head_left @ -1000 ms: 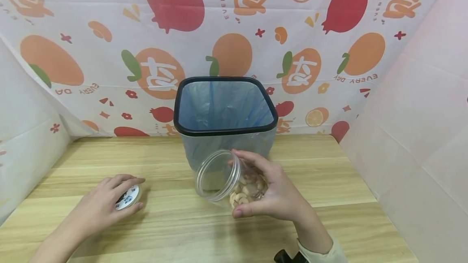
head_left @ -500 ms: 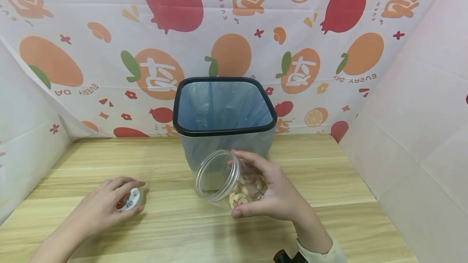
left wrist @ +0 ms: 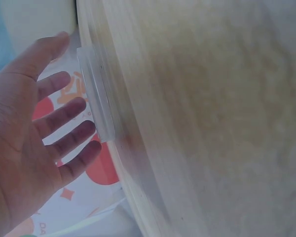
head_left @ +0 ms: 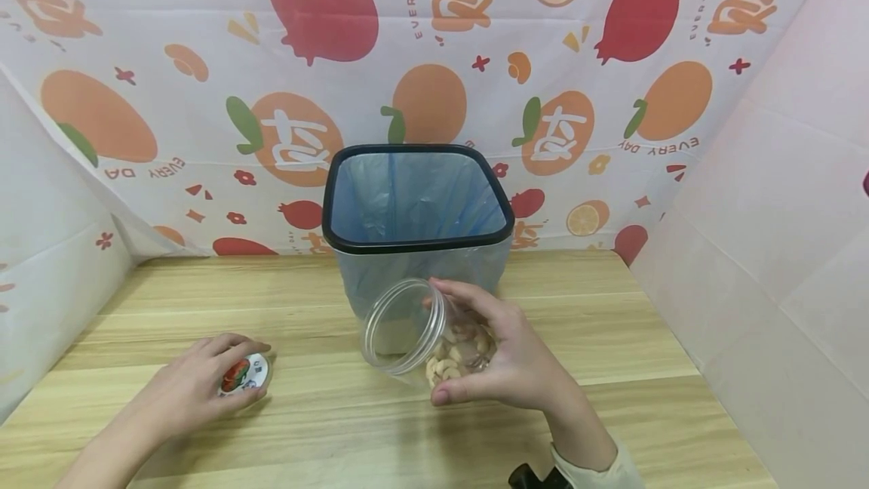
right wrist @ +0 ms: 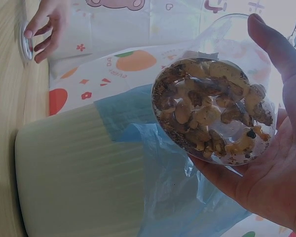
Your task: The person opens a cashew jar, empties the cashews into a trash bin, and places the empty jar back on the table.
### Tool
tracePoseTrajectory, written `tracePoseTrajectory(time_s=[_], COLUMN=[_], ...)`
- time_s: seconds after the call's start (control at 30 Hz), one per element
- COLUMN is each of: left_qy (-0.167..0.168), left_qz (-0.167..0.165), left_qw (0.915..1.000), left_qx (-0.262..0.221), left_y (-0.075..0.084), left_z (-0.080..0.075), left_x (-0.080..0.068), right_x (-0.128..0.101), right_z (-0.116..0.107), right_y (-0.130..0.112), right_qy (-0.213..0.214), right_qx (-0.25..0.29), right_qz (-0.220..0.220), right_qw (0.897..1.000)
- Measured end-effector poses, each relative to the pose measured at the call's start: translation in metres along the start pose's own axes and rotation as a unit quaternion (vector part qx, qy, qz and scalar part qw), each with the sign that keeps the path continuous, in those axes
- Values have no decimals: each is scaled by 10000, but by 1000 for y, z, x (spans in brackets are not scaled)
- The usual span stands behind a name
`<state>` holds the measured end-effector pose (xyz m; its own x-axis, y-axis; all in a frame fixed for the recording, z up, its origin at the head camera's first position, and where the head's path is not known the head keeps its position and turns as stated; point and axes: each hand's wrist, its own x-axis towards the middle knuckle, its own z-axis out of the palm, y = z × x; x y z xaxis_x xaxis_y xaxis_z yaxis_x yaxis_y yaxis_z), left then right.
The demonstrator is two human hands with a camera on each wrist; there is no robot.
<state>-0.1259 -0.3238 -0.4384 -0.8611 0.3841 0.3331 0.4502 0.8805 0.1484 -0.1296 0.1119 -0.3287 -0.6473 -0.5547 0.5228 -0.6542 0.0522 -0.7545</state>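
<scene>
My right hand [head_left: 505, 353] grips a clear plastic jar [head_left: 405, 327], thumb on one side and fingers on the other. The jar is tilted, its uncovered mouth facing left and toward me. Inside, cashews [right wrist: 212, 106] lie against the bottom, with dark bits among them in the right wrist view. My left hand [head_left: 197, 383] hovers low over a round jar lid [head_left: 253, 374] on the table. The lid is white with a red picture and has a clear rim. In the left wrist view the fingers [left wrist: 71, 136] are spread loosely, their tips close to the lid's edge; contact is unclear.
A trash bin [head_left: 417, 247] with a black rim and a blue bag liner [head_left: 421, 195] stands behind the jar. The wooden table [head_left: 326, 436] meets a fruit-print cloth [head_left: 292, 13] at the back. White cloth hangs at both sides.
The lid under my left hand has turned, bringing its red picture into view, and shifted slightly right. My left hand has barely moved. My right hand and the jar have kept still.
</scene>
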Motion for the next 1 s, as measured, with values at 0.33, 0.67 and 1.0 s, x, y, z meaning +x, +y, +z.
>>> tracePoseTrajectory(time_s=[0.33, 0.67, 1.0], left_qy=[-185, 685, 3163], left_qz=[-87, 692, 1920], left_qw=[9998, 9953, 9243], left_qx=[-61, -7, -937], left_y=[3, 36, 111], left_z=[-5, -38, -100], left_x=[3, 34, 78], right_x=[0, -1, 0], right_z=[0, -1, 1], right_y=[1, -1, -1], right_qy=[-36, 20, -8], right_qx=[121, 122, 155], right_qz=[-31, 27, -38], right_qw=[9999, 9999, 9999])
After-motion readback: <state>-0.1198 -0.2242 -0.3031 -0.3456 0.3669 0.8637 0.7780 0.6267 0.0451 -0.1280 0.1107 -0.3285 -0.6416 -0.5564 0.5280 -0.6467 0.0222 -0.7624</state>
